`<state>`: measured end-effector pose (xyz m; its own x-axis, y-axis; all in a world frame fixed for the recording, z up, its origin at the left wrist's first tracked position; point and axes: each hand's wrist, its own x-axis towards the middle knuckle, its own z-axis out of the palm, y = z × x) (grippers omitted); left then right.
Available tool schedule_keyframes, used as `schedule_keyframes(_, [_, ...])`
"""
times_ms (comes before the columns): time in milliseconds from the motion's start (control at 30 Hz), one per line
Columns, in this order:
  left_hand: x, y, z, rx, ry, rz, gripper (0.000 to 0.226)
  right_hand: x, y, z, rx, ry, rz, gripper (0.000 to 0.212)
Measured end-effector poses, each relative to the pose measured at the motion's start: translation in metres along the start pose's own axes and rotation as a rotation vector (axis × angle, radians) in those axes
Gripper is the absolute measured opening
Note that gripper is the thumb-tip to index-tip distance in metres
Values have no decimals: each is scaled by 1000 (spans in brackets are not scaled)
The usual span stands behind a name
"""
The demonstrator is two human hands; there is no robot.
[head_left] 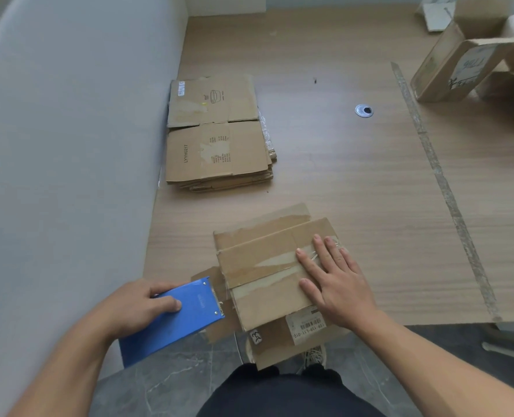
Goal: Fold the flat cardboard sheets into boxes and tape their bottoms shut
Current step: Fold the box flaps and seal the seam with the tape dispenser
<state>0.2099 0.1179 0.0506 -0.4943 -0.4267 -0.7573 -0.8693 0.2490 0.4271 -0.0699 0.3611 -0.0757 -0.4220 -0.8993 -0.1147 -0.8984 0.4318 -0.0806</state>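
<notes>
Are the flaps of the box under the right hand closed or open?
Closed. The flaps lie flat and meet on top of the box, and the right hand presses them down.

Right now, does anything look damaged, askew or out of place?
The box under the right hand is scuffed, with torn tape patches, and overhangs the table edge. A worn tape strip crosses that table.

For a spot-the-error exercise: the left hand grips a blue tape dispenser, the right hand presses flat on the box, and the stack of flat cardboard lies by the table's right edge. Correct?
No. The head view shows the stack of flat cardboard on the left side of the table, against the grey partition. The rest stands.
</notes>
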Motion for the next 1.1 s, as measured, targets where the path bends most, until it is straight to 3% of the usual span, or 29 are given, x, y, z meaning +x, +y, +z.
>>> schedule_keyframes(567, [41, 15, 26, 26, 8, -22, 38, 10, 11, -17, 79, -85, -16, 60])
schedule_keyframes(767, [55, 42, 49, -39, 34, 42, 43, 39, 8, -50, 83, -95, 136, 50])
schedule_keyframes(933, [63, 57, 71, -62, 95, 81, 26, 21, -42, -39, 194, -165, 85, 83])
schedule_keyframes(1100, [74, 61, 77, 62, 183, 34, 44, 19, -51, -27, 172, -183, 105, 97])
